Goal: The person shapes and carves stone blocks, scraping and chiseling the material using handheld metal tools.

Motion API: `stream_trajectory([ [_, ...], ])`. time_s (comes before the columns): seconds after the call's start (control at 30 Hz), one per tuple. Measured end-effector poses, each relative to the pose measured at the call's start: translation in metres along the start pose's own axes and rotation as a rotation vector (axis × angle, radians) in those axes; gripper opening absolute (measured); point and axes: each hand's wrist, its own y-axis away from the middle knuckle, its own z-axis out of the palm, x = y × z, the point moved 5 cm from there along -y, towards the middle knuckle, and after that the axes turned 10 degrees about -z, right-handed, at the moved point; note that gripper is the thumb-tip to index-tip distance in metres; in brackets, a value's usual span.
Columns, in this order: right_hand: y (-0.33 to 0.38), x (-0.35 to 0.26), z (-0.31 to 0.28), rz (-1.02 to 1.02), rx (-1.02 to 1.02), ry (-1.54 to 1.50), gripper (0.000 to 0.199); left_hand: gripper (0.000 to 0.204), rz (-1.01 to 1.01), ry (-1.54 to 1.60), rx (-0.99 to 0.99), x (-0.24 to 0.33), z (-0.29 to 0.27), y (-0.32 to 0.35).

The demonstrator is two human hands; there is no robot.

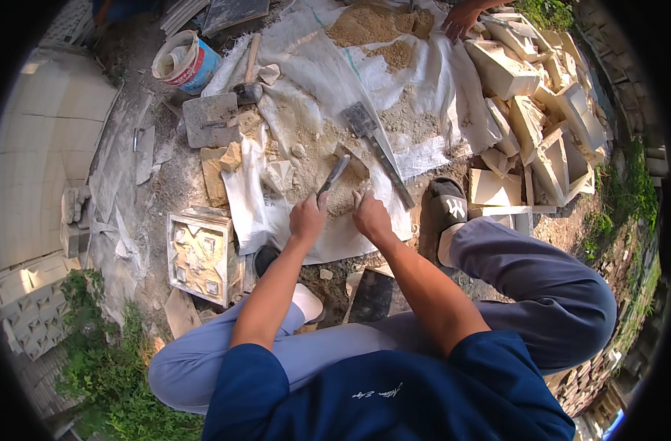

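Note:
My left hand (pixel 308 218) is closed on the handle of a small trowel (pixel 334 176), its blade pointing up and right into a heap of sandy mortar (pixel 328 158) on a white woven sheet (pixel 438 73). My right hand (pixel 370 214) rests right beside it, fingers bent down onto the sand at the sheet's near edge, holding nothing I can make out. A long flat metal blade (pixel 376 143) lies across the sheet just beyond both hands.
A square patterned mould (pixel 200 256) lies on the ground to the left. A pile of pale cast blocks (pixel 541 110) fills the right. A bucket (pixel 185 62) and a flat float (pixel 212 119) sit at top left. Another person's hand (pixel 462 18) reaches in at the top.

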Motion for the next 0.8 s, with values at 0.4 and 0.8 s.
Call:
stream_trajectory([
  [0.4,-0.006,0.011,0.002,0.02,-0.014,-0.027,0.053,0.05,-0.003,-0.066,-0.078,-0.006,0.0,0.012],
  [0.8,-0.006,0.006,0.004,-0.014,-0.08,-0.012,0.052,0.047,0.043,-0.145,-0.088,-0.005,0.007,0.004],
])
